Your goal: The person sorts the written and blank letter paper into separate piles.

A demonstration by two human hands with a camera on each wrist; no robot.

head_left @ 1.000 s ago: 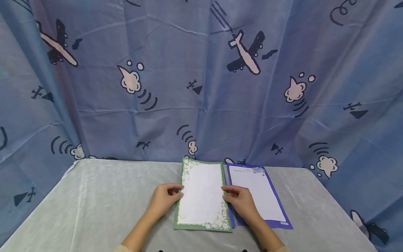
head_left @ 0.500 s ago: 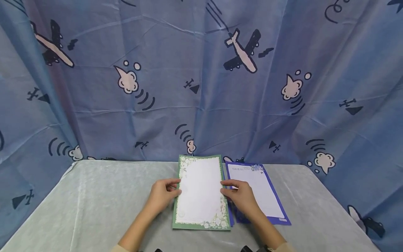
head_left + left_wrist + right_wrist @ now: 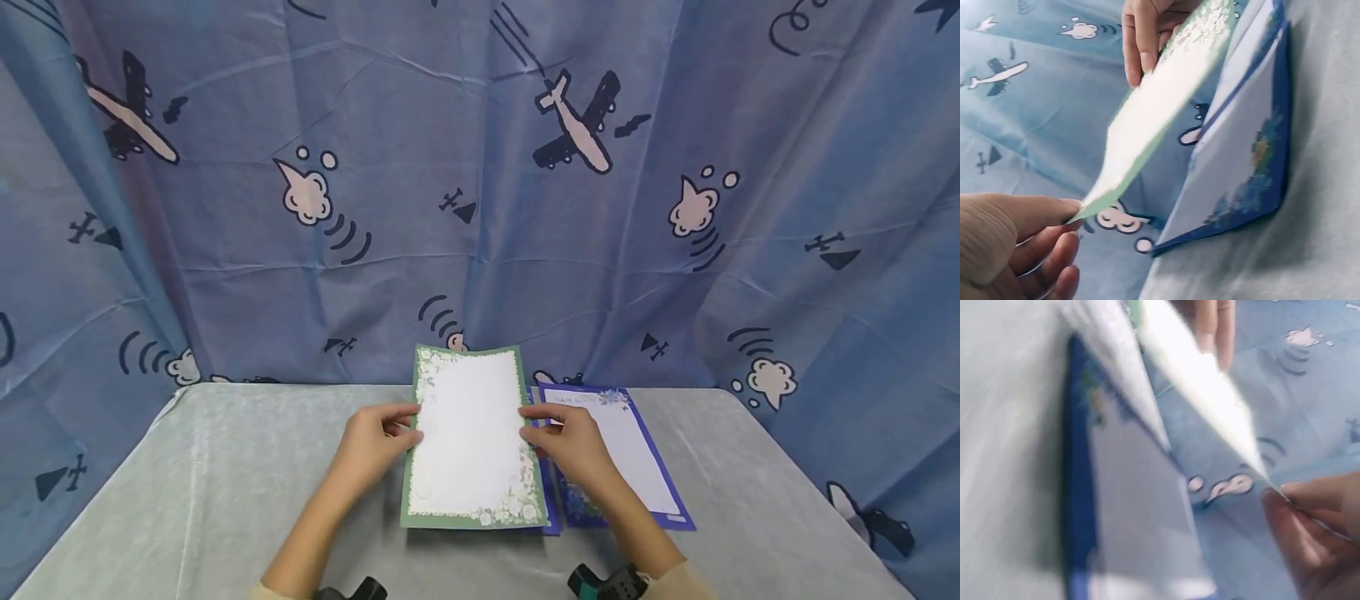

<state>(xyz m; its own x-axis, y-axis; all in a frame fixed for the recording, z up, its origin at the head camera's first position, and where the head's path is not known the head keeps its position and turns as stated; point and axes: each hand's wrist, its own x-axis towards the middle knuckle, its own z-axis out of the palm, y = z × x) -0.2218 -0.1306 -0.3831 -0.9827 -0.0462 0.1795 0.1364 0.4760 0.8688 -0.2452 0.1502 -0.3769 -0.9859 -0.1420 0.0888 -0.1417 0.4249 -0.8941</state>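
Observation:
Both hands hold a green-bordered sheet of floral letter paper [image 3: 468, 433], raised and tilted over the table. My left hand [image 3: 371, 442] pinches its left edge between thumb and fingers. On the opposite edge, my right hand [image 3: 573, 442] has a similar pinch, which the right wrist view shows with the paper [image 3: 1210, 400] between thumb and finger. Beneath it, mostly hidden, lies a blue-bordered sheet [image 3: 552, 504] whose right strip shows. A second blue-bordered sheet [image 3: 637, 458], with blue flowers at its top, lies to the right, partly behind my right forearm.
A pale grey cloth covers the table [image 3: 262, 475]. Behind it hangs a blue curtain [image 3: 390, 308] printed with airplanes and clouds. Dark wrist-worn devices show at the bottom, one near each forearm, such as the right device [image 3: 611, 581].
The green-bordered sheet has risen and shifted slightly left in both hands, with a shadow now under its lower edge. The blue-bordered sheets have stayed on the table.

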